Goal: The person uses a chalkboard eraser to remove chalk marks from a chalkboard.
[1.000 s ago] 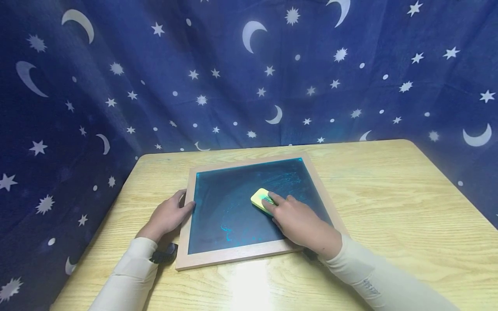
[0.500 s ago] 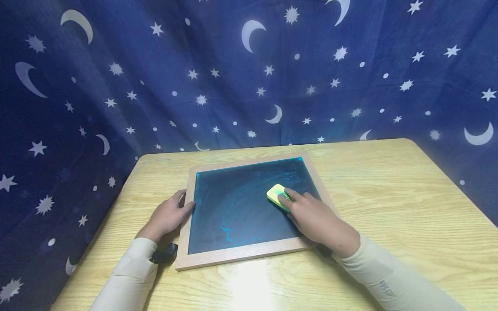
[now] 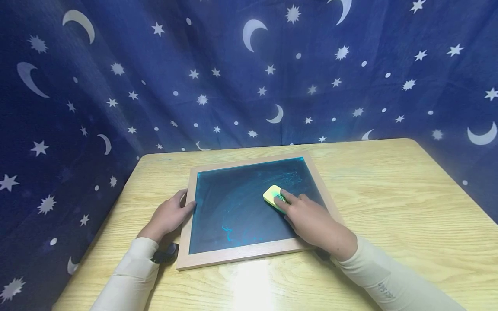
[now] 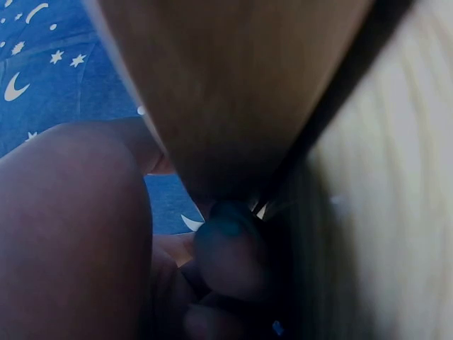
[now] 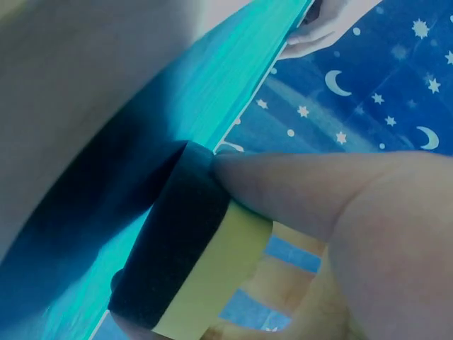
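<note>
A chalkboard (image 3: 233, 198) with a light wooden frame lies slightly askew on the table. Faint blue chalk streaks cross its dark surface, and brighter blue marks (image 3: 227, 232) linger at the lower left. My left hand (image 3: 166, 217) grips the left side of the frame; in the left wrist view, fingertips (image 4: 230, 251) curl beneath the frame edge (image 4: 233, 85). With my right hand (image 3: 313, 220) I hold a yellow eraser (image 3: 272, 194) against the board, right of its centre. The right wrist view shows the eraser's dark felt side (image 5: 177, 234) facing the blue-smeared surface, pinched between thumb and fingers.
The wood-grain table (image 3: 389, 207) extends to the right of the board and behind it. A dark blue curtain (image 3: 218, 52) printed with moons and stars hangs along the back and left. Black wrist straps (image 3: 167, 255) sit near the board's front corners.
The eraser, in my right hand, slid right across the board, then slightly back left. The blue marks at the lower left look thinner than before. My left hand stays on the frame.
</note>
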The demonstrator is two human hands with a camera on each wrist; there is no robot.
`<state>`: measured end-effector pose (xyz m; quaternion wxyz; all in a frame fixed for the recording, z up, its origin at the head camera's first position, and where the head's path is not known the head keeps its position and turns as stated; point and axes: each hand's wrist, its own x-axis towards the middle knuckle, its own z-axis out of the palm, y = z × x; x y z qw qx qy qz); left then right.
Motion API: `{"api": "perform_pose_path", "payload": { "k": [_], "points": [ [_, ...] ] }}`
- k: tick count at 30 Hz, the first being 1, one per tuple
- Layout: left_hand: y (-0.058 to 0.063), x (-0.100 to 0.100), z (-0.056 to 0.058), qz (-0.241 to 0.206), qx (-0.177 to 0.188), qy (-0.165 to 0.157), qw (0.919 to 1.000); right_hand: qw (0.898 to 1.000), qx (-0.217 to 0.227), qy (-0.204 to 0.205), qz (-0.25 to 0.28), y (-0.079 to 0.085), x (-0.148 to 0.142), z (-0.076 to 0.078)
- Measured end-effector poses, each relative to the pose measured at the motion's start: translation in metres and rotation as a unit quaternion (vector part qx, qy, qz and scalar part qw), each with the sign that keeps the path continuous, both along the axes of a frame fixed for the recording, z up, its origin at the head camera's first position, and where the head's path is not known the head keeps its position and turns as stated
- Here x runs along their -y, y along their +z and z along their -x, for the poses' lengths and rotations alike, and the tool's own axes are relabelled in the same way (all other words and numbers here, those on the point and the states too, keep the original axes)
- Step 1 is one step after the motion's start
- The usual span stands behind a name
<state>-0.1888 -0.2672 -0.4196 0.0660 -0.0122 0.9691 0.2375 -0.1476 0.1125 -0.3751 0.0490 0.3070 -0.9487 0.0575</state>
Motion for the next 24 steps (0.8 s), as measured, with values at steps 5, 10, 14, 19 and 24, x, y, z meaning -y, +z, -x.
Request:
{"api": "perform_pose_path", "payload": {
  "k": [5, 10, 14, 19, 24],
  "points": [
    [-0.001, 0.0, 0.001, 0.003, 0.0, 0.002, 1.0, 1.0, -0.001, 0.009, -0.004, -0.001, 0.005, -0.004],
    [-0.002, 0.0, 0.001, 0.002, 0.003, 0.003, 1.0, 1.0, 0.002, 0.026, -0.008, 0.0, 0.011, -0.012],
    [-0.002, -0.001, 0.001, 0.004, 0.005, 0.004, 1.0, 0.999, 0.0, 0.042, -0.004, 0.0, 0.016, -0.018],
    [0.001, -0.001, 0.0, 0.009, 0.009, 0.004, 0.9999, 0.998, -0.012, 0.062, -0.005, -0.001, 0.019, -0.025],
    [0.003, -0.001, 0.0, 0.008, 0.009, 0.007, 0.9999, 0.998, -0.008, 0.07, -0.003, -0.002, 0.02, -0.028]
  ]
}}
